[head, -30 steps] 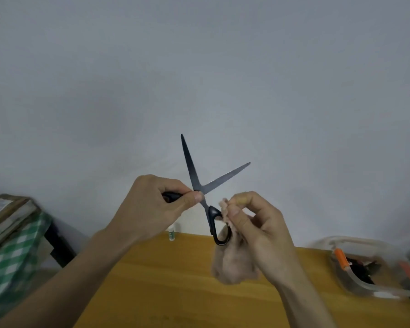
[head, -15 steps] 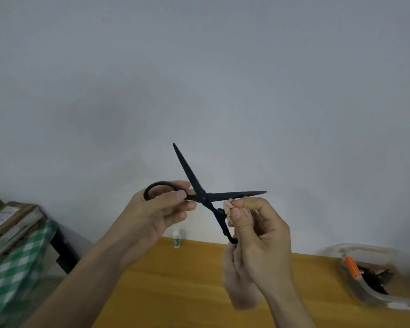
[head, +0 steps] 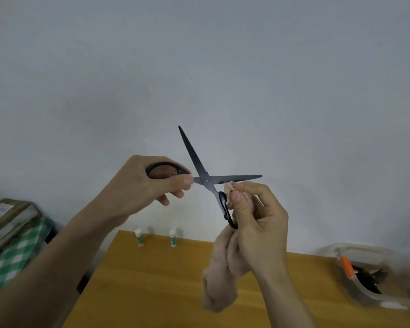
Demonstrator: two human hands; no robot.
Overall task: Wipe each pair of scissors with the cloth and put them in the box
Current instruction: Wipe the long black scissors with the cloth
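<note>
Black scissors (head: pixel 200 166) are held up in front of the wall with the blades spread wide, one pointing up, one pointing right. My left hand (head: pixel 142 188) grips the left handle loop. My right hand (head: pixel 256 216) pinches a pinkish cloth (head: pixel 219 285) against the lower handle, just under the horizontal blade; the rest of the cloth hangs down below the hand. A clear plastic box (head: pixel 365 278) with orange clips sits at the table's right side and holds dark scissors.
A wooden table (head: pixel 152 292) lies below the hands. Two small white and green glue sticks (head: pixel 139 237) stand at its far edge. A green checked cloth with cardboard (head: pixel 12 237) on it lies to the left of the table.
The scissors have opened wider, with one blade swung down to horizontal. My left hand's loop has come into view and my right hand has shifted the cloth on the lower handle.
</note>
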